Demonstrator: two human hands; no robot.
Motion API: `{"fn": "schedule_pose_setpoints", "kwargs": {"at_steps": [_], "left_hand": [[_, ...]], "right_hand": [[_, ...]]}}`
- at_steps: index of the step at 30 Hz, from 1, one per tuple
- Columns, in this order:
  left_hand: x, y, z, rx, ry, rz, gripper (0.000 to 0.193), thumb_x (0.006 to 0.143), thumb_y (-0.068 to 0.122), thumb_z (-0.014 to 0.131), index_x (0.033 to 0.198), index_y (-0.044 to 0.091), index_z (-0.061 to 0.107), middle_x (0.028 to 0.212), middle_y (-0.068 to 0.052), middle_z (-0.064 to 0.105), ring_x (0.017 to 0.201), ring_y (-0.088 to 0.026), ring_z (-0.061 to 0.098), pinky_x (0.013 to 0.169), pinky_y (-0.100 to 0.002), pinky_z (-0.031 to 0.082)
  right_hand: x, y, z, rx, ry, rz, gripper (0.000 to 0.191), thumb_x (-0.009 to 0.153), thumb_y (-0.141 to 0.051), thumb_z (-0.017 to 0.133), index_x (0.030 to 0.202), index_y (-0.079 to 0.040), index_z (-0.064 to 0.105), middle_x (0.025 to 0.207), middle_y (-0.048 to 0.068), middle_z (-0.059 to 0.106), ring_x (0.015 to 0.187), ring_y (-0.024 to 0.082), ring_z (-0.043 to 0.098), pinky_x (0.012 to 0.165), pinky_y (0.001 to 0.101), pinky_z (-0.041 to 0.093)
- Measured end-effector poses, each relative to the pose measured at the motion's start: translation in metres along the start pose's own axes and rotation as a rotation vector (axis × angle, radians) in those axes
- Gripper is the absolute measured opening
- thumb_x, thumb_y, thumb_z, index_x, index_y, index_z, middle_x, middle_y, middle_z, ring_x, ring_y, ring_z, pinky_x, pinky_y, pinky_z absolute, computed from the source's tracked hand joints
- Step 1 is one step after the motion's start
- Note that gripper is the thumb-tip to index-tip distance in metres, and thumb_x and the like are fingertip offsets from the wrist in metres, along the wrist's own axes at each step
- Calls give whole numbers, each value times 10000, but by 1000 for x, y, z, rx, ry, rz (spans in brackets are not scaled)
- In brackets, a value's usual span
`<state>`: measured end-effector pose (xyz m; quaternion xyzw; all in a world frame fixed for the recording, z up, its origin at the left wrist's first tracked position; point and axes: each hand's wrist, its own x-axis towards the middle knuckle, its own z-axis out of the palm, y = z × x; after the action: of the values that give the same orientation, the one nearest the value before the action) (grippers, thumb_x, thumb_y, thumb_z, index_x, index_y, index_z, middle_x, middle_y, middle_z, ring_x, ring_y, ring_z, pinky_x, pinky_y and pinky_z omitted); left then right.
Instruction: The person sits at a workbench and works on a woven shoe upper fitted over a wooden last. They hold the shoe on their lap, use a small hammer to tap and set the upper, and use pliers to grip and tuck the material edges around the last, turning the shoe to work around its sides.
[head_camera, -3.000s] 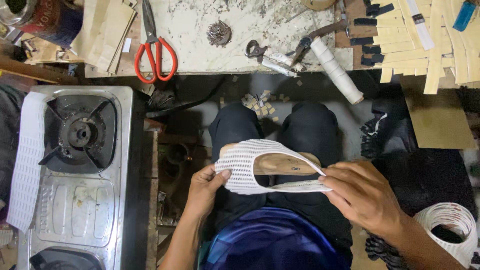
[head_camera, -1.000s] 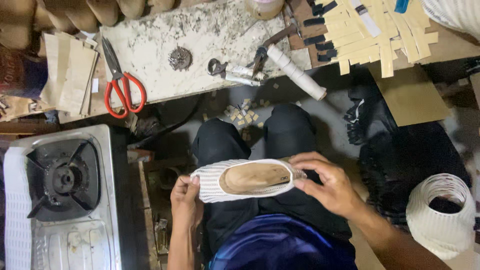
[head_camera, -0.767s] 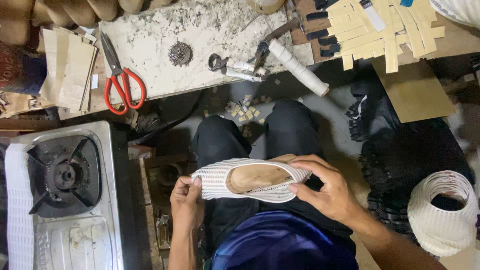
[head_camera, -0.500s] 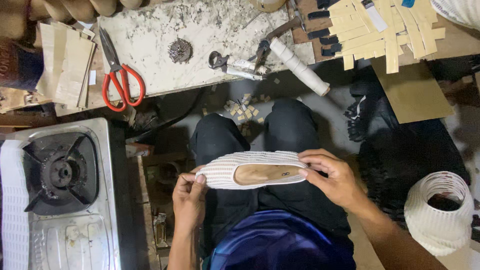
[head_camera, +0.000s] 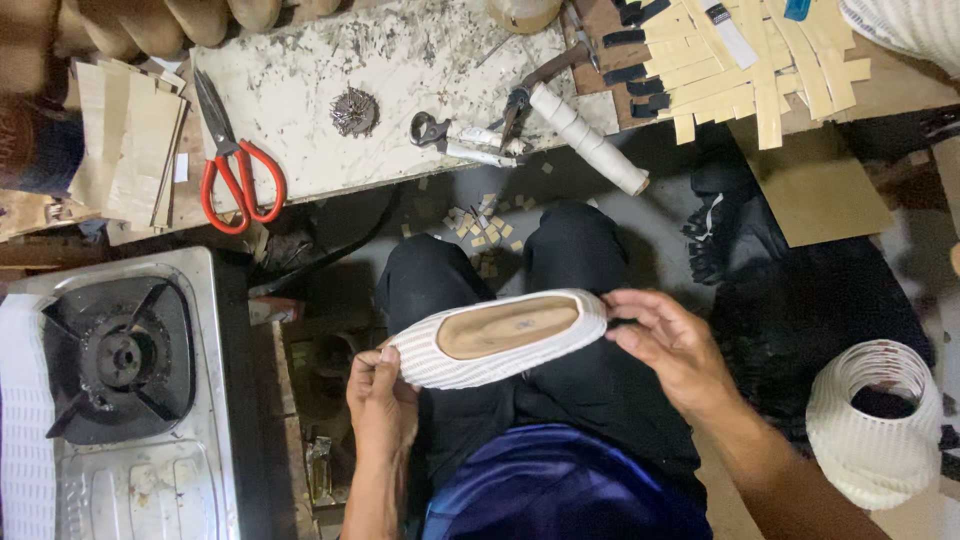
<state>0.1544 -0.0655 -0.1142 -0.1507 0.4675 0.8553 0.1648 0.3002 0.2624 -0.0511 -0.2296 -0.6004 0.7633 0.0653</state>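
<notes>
Here, the shoe: a white ribbed slip-on shoe (head_camera: 500, 340) with a tan insole, held sole-down over the person's lap, between both hands.
Left hand: the left hand (head_camera: 383, 400) grips the shoe's left end, fingers closed around it.
Right hand: the right hand (head_camera: 672, 345) pinches the shoe's right end with its fingertips, the other fingers loosely curled.
Workbench: red-handled scissors (head_camera: 237, 160) lie at the left end of the workbench (head_camera: 300, 90); a white-wrapped tool handle (head_camera: 590, 140) overhangs its near edge.
Left side: a gas stove (head_camera: 120, 400) stands beside the left knee.
Right side: a roll of white mesh (head_camera: 875, 420) sits on the floor.
</notes>
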Motion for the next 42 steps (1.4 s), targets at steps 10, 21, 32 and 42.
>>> {"fn": "schedule_pose_setpoints", "kwargs": {"at_steps": [10, 21, 32, 42], "left_hand": [[-8, 23, 32, -11, -4, 198, 104, 1014, 72, 602, 1014, 51, 500, 1236, -201, 671, 1060, -256, 678, 882, -423, 575], [-16, 22, 50, -21, -29, 251, 117, 1010, 71, 629, 1011, 43, 516, 1254, -195, 650, 1103, -233, 658, 967, -395, 550], [-10, 17, 35, -3, 35, 222, 122, 1023, 60, 642, 1033, 48, 521, 1267, -185, 660, 966, -193, 607, 760, -316, 478], [-13, 20, 33, -69, -5, 183, 120, 997, 78, 626, 1003, 43, 511, 1261, -195, 653, 1089, -238, 661, 938, -401, 555]], "right_hand": [[18, 24, 52, 350, -17, 243, 256, 945, -89, 676, 1170, 32, 655, 1113, 140, 732, 1004, 244, 702, 875, 402, 568], [15, 24, 118, 542, -325, 431, 351, 889, -186, 736, 1188, -11, 683, 1089, 116, 747, 1013, 211, 711, 921, 389, 563], [8, 28, 121, 839, -312, 232, 420, 936, -221, 774, 1263, -17, 605, 1141, 98, 673, 1033, 211, 639, 1010, 430, 516], [3, -5, 115, 706, -169, 268, 541, 897, -142, 696, 1396, -33, 518, 1224, 109, 673, 1121, 225, 627, 1008, 433, 491]]}}
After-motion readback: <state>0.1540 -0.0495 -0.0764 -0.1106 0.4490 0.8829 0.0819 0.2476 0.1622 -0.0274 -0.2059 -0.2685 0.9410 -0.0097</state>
